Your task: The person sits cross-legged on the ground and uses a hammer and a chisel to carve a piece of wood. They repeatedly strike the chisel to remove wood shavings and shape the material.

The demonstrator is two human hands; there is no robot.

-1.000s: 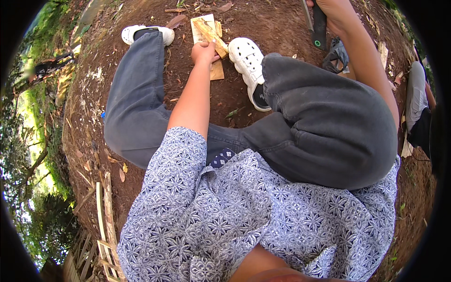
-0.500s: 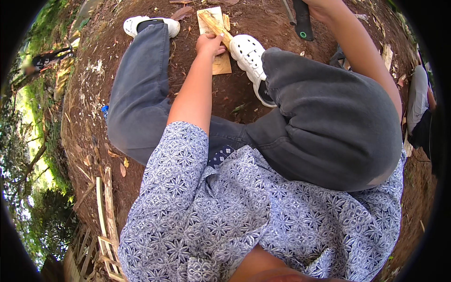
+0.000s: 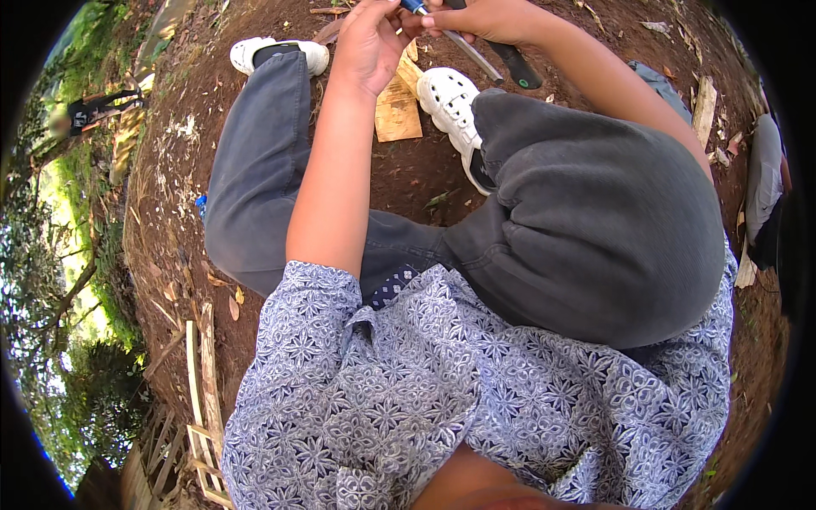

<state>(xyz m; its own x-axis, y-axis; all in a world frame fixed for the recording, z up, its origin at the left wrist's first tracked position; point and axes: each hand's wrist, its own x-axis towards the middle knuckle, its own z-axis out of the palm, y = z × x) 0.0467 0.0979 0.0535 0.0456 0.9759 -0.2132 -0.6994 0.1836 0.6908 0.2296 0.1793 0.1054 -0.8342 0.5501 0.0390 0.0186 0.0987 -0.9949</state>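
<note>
Close together at the top edge are my two hands. My left hand has its fingers closed around the blue handle of a chisel, whose flat metal blade points down to the right. My right hand pinches the chisel near the base of its blade. It also grips a black tool handle with a green ring at its end; that tool's head is out of view. Below my hands, a flat wooden board lies on the soil, with a strip of wood on it, partly hidden by my left hand.
My white clog rests against the wood, and the other clog is farther left. Wooden strips and a small frame lie at lower left. Another person is at far left; grey clothing shows at far right.
My left hand has left the wood on the ground and moved up to the chisel. My right hand has moved left, bringing the chisel and the black handle with it.
</note>
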